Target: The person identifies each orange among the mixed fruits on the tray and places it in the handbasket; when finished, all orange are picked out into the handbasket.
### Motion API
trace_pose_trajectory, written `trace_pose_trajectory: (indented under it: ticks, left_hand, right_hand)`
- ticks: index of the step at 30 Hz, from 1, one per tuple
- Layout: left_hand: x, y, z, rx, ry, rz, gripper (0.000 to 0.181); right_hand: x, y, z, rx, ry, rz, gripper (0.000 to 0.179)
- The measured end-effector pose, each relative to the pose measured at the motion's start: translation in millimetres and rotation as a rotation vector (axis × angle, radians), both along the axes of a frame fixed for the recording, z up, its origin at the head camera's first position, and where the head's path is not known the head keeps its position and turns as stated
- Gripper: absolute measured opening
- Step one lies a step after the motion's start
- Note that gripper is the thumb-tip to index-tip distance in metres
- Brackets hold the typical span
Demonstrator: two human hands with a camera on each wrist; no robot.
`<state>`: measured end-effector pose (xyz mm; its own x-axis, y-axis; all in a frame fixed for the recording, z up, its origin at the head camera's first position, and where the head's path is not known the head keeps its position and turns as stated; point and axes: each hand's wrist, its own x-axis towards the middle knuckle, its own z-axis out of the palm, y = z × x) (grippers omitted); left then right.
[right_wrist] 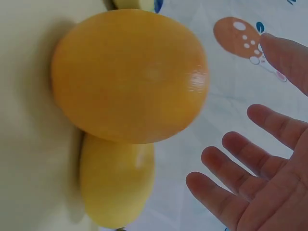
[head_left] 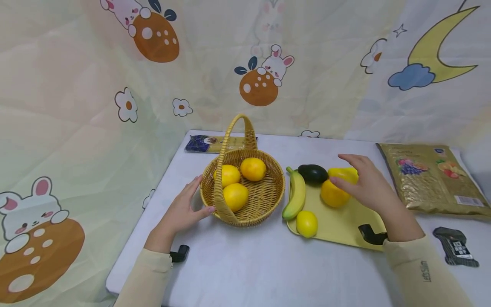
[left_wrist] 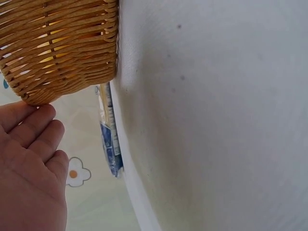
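My left hand (head_left: 182,213) touches the left side of a round wicker basket (head_left: 264,200), its fingers fairly straight along the rim. In the left wrist view the fingertips (left_wrist: 45,113) meet the weave. Three yellow-orange round fruits (head_left: 253,169) lie inside the basket, under its tall arched handle (head_left: 218,187). Over the right part of a yellow tray (head_left: 337,228), my right hand (head_left: 370,185) hovers with spread fingers and holds nothing. Just beside it sit an orange (right_wrist: 130,77) and a yellow oblong fruit (right_wrist: 118,183); the hand partly covers both in the head view.
A banana (head_left: 297,194), a dark green avocado-like fruit (head_left: 313,174) and a lemon (head_left: 307,224) are along the tray's left side. Behind the basket lies a flat packet (head_left: 207,144). A large gold bag (head_left: 433,183) and a small black packet (head_left: 455,246) lie at the right.
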<state>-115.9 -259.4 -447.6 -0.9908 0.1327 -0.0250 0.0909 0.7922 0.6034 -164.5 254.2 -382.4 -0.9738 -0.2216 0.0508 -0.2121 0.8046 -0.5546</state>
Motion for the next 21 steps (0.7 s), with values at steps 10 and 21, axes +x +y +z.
trace_pose_trajectory:
  ticks: [10, 21]
  left_hand:
    - [0.9, 0.8, -0.4, 0.013, -0.016, 0.013, 0.115]
    - [0.6, 0.3, 0.0, 0.029, -0.006, 0.009, 0.113]
  right_hand:
    - [12.7, 6, -25.4, -0.058, 0.029, -0.031, 0.081]
    - [23.9, 3, -46.7, -0.184, 0.079, -0.028, 0.076]
